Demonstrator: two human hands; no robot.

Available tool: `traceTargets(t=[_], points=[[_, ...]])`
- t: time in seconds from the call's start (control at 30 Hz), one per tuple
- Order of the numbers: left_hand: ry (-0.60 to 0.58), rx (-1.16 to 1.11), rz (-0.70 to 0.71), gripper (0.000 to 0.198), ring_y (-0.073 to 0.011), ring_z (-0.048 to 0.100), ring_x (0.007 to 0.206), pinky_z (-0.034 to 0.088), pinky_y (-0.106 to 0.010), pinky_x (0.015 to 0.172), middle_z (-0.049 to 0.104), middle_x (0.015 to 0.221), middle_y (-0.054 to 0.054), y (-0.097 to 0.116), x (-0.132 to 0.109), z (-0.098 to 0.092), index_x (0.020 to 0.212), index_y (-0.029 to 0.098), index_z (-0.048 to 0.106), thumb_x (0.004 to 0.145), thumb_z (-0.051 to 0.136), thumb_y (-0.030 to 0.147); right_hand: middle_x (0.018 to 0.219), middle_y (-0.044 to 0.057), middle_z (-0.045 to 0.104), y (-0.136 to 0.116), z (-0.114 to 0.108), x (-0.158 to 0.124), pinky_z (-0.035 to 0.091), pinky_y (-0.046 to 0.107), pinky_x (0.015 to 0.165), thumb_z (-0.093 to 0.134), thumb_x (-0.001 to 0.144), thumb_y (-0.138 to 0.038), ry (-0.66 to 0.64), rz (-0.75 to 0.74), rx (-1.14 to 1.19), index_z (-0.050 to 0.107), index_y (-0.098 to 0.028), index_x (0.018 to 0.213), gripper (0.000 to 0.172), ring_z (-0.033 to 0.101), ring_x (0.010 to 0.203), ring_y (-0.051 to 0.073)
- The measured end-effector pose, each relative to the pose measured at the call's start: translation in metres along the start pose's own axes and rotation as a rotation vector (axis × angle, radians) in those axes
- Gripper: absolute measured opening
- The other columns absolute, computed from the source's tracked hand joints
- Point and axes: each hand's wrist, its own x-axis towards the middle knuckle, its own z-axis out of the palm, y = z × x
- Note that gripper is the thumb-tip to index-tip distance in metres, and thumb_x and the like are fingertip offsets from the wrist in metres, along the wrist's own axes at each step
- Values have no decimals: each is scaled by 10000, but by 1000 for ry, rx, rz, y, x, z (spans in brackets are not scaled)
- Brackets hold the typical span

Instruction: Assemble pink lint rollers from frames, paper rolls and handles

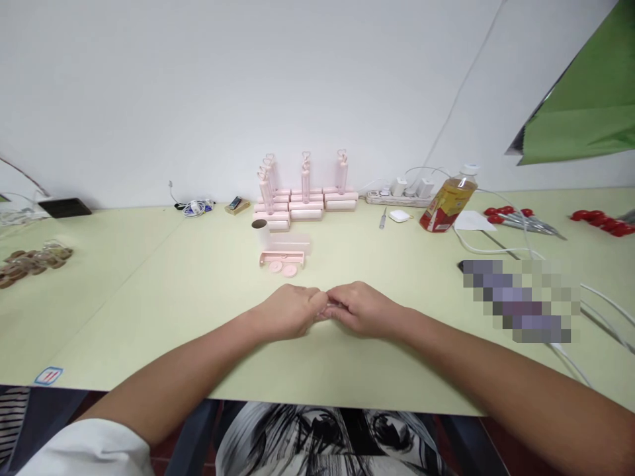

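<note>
My left hand and my right hand meet above the near middle of the table, fingers closed together. Between their fingertips is a small pale pinkish piece, mostly covered, so its kind cannot be made out. Just beyond my hands lie two round pink discs and an open, trough-shaped pink plastic part. Behind these are a white roll with a brown core and a translucent flat piece.
Against the wall stand several pink box-shaped units with upright clear tubes. To the right are a power strip, a drink bottle, red-handled tools and loose white cables. A pixelated object lies right of my hands.
</note>
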Motion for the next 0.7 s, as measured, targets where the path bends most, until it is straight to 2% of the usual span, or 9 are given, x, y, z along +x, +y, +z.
traceTargets(t=[0.13,0.2,0.23,0.37,0.5,0.7], points=[[238,-422,-158,269,-168,632,753,464,-263,625,668,891,-45,-8,0,-8,1036,192,547,945,472,434,727,26,660,0,-9,2,391,232,582,497,936,-338,218,-9,113,650,-156,969,240,528,584,114],[318,-572,-143,275,-153,629,787,476,-254,655,667,944,-41,-10,-2,-9,1080,204,551,932,506,431,767,36,659,-1,-15,2,399,242,597,507,929,-347,251,-31,79,638,-155,1019,249,526,610,123],[322,-610,-135,279,-151,629,794,478,-254,660,667,955,-41,-11,-3,-8,1084,205,556,923,524,430,785,46,655,-2,-16,1,405,251,612,513,924,-341,240,-48,43,631,-151,1039,252,532,639,134],[243,-632,-150,266,-157,635,818,479,-264,679,675,962,-34,-11,-5,-4,1083,217,568,912,543,419,816,82,634,-2,-20,0,420,297,679,484,940,-313,89,-110,-95,616,-133,1017,236,544,754,188],[196,-581,-181,285,-168,643,815,467,-267,670,680,947,-29,-13,-4,-5,1074,222,562,917,523,457,905,98,634,-4,-21,-1,422,317,704,441,969,-309,-9,-35,-158,586,-144,1045,233,560,796,206],[38,-270,-202,415,-229,642,744,407,-288,598,688,846,-67,-17,-3,-7,1003,187,566,926,425,569,977,95,643,-12,-19,-1,381,310,684,442,970,-284,-123,59,-279,538,-156,1105,210,591,841,220]])
